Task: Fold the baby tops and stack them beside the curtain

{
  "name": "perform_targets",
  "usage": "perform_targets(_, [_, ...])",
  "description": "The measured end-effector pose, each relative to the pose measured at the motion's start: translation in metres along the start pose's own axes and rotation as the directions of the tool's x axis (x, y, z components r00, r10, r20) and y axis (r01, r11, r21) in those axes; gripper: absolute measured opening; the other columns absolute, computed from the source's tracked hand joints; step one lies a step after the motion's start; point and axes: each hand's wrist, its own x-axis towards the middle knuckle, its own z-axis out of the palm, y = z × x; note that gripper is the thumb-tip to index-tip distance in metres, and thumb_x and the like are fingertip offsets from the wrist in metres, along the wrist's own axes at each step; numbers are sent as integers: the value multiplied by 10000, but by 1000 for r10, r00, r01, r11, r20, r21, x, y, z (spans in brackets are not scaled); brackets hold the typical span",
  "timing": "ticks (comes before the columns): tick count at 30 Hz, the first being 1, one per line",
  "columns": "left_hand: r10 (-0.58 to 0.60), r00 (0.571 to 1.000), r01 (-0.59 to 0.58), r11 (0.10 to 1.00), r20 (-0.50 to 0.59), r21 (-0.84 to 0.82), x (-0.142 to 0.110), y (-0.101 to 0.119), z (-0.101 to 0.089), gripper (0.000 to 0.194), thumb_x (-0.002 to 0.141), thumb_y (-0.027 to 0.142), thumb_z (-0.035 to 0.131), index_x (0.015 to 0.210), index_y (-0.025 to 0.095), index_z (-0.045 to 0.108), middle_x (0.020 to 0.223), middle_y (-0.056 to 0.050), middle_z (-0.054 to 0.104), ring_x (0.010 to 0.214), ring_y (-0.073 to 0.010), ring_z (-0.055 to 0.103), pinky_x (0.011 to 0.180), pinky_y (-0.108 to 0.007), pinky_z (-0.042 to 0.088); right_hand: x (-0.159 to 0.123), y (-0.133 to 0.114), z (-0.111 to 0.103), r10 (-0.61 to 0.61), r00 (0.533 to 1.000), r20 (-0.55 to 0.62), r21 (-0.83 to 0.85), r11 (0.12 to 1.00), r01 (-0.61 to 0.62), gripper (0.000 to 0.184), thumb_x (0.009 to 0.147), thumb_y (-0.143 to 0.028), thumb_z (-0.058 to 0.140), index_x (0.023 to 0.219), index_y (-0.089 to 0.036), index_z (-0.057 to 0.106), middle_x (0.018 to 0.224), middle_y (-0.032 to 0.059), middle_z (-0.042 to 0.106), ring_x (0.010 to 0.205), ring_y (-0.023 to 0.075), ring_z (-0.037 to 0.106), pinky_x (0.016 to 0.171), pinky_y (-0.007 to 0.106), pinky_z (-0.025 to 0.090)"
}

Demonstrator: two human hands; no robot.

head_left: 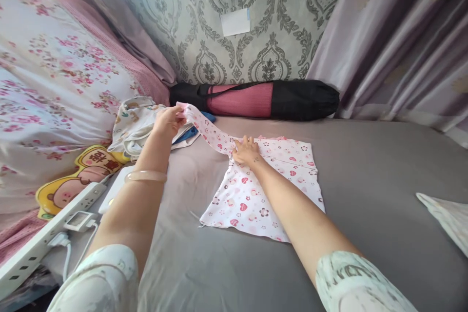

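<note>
A white printed shirt (244,197) is laid on the grey bed (365,195), nearer the far edge than the near one. The end of one sleeve (210,131) is gripped between thumb and fingers by the left hand (171,119), held toward the far left corner; the right hand (246,151), open with fingers slightly bent, is rested at the sleeve's base. Part of the shirt is covered by the right forearm (288,195). The far edge is lined by a long black-and-pink bag (241,100). At the far left corner, a clothes pile (131,119) is partly hidden by the left arm (141,190). The left edge is bordered by a power strip (47,224) (plugs fitted) and a yellow cushion (76,180).
</note>
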Motion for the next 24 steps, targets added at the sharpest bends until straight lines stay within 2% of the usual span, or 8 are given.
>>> perform_targets(3, [4,996,9,988,87,-154,-22,12,36,130,593,123,598,681,164,511,576,29,527,495,-70,500,492,-175,470,-2,12,-9,-35,999,36,121,992,31,501,928,-388,410,1407,-247,462,1377,147,466,1267,333,402,1008,466,338])
perform_targets(5, [30,986,-2,985,162,-171,-38,13,60,129,598,130,614,691,161,530,567,32,527,493,-76,512,486,-182,475,-7,27,-13,5,997,-79,280,960,17,486,942,-346,388,1405,-222,462,1378,142,494,1290,307,406,1044,448,321])
perform_targets(7, [46,973,-3,982,228,-188,-52,10,82,135,607,137,632,705,157,542,568,31,532,498,-79,522,486,-184,474,-15,45,-16,140,974,-177,520,854,-29,417,947,-290,373,1310,-181,548,1329,134,555,1258,263,459,1044,397,343])
perform_targets(9, [49,960,5,981,274,-193,-66,4,104,139,624,152,653,714,154,547,570,29,533,502,-81,526,493,-189,474,-25,64,-19,278,957,-78,808,580,-102,341,944,-269,384,1173,-161,611,1210,127,635,1129,222,569,969,349,427])
perform_targets(12, [41,941,23,983,335,-185,-86,-9,132,138,657,173,666,728,153,549,572,32,530,513,-82,528,526,-203,485,-44,93,-24,275,934,226,972,-8,-233,265,951,-272,396,1080,-154,595,997,119,693,872,184,665,787,308,525])
perform_targets(13, [34,934,33,983,355,-179,-94,-14,140,134,668,176,663,734,155,549,577,33,532,520,-83,532,540,-208,490,-50,102,-26,250,926,283,956,-147,-252,252,958,-275,394,1074,-153,581,956,117,693,827,180,671,749,303,537])
perform_targets(15, [22,920,47,985,392,-165,-109,-24,154,117,691,173,654,747,158,552,591,32,538,538,-87,540,561,-217,496,-60,119,-26,224,917,329,917,-305,-255,258,978,-297,370,1073,-154,563,917,115,688,793,181,677,710,302,549])
perform_targets(24, [39,875,24,992,482,-123,-159,-74,191,123,787,215,660,752,166,553,625,29,550,552,-81,527,542,-202,458,-69,143,-17,222,927,303,863,-476,-168,447,993,-497,280,1104,-176,570,944,111,677,851,197,672,744,332,556])
